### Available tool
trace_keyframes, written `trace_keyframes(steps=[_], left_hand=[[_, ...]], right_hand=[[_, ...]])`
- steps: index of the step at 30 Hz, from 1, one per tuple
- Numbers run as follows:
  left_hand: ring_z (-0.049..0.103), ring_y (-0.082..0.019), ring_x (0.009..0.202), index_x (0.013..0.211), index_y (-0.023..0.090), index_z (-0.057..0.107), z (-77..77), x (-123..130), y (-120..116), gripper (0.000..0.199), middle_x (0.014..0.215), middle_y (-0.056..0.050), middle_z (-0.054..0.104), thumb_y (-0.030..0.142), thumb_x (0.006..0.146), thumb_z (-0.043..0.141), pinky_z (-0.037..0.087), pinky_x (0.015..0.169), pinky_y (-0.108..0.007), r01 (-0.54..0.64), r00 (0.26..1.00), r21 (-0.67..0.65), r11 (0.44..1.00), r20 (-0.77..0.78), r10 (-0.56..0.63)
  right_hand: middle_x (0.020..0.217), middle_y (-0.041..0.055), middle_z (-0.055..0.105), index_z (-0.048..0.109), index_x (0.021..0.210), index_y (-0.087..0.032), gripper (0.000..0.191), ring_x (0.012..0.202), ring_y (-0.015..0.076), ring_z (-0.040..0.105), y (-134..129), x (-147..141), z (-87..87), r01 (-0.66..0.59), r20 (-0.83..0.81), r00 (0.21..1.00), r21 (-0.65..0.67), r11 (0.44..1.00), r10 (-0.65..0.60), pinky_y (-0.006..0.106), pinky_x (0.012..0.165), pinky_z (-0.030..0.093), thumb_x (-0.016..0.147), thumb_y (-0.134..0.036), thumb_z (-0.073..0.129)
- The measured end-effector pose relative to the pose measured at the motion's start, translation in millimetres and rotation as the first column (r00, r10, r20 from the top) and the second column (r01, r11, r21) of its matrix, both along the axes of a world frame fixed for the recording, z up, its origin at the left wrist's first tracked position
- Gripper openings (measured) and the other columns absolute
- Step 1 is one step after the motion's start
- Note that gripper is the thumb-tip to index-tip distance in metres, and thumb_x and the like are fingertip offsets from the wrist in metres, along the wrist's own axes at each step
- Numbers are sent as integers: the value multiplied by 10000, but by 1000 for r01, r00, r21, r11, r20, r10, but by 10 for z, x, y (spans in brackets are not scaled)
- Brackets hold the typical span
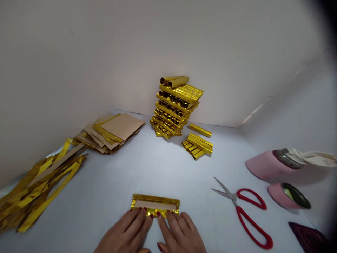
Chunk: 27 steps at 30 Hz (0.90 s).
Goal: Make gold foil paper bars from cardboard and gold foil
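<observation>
Head view: both hands met the near edge of a gold-edged strip.
The strip (pixel 142 197) lay on the worktop (pixel 110 189) just beyond the fingertips, its long axis running side to side, right end angled slightly nearer; neither hand was clearly nearer. The left hand (pixel 123 232) had its fingers close together; the right hand (pixel 181 233) was slightly spread, with scissors (pixel 234 197) off to its right.

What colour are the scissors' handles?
The handles are red, seen best in the head view.
</observation>
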<state>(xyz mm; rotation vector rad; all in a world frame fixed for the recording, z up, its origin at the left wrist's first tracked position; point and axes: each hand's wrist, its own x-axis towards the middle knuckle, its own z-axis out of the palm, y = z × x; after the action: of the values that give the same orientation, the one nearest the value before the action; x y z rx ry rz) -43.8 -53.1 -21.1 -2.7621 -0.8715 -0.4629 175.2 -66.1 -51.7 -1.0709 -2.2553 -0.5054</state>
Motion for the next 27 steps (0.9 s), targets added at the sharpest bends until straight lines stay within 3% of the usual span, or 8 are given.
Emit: trace_keyframes(steps=[6, 11, 17, 22, 27], left_hand=[[614, -231, 987, 1178, 104, 594, -13, 20, -6, 402, 1079, -101, 680, 406, 975, 421, 494, 842, -321, 6, 1000, -40, 999, 24, -5], [622, -229, 960, 1155, 92, 607, 8, 39, 1, 371, 1059, -101, 686, 335, 991, 379, 494, 837, -321, -1, 1000, -10, 1000, 5, 1], [624, -195, 956, 1155, 122, 616, 65, 18, 23, 346, 1058, -73, 691, 301, 993, 367, 484, 853, -271, -10, 1000, -24, 1000, 0, 10], [615, -189, 995, 1174, 135, 608, -13, -24, 0, 341, 1101, -58, 683, 330, 974, 411, 481, 873, -268, -17, 999, 7, 1000, -31, 17], [615, -174, 1011, 1171, 126, 612, -65, -41, -9, 335, 1115, -42, 683, 309, 969, 416, 476, 885, -251, -19, 998, 58, 998, -62, 22]], right_hand=[[922, 92, 726, 681, 1046, -163, 591, 885, 206, 652, -45, -112, -106, -22, -21, 1000, 6, 1000, 22, 319, 821, 485, 1000, -420, 151], [885, 83, 728, 685, 1030, -159, 518, 857, 210, 646, -42, -145, -114, -17, -36, 999, 6, 1000, 18, 323, 816, 458, 990, -426, 242], [883, 9, 748, 688, 965, -240, 360, 831, 182, 650, -14, 143, 121, 46, -15, 999, -61, 997, -47, 330, 829, 392, 980, -353, 346], [990, 22, 736, 676, 1019, -274, 245, 920, 209, 647, -48, 391, 88, 84, 12, 996, -109, 990, -83, 367, 888, 375, 939, -306, 447], [1060, 31, 715, 652, 1104, -265, 253, 970, 202, 643, -58, 520, 65, 27, 87, 996, -164, 986, -12, 341, 881, 419, 902, -260, 499]])
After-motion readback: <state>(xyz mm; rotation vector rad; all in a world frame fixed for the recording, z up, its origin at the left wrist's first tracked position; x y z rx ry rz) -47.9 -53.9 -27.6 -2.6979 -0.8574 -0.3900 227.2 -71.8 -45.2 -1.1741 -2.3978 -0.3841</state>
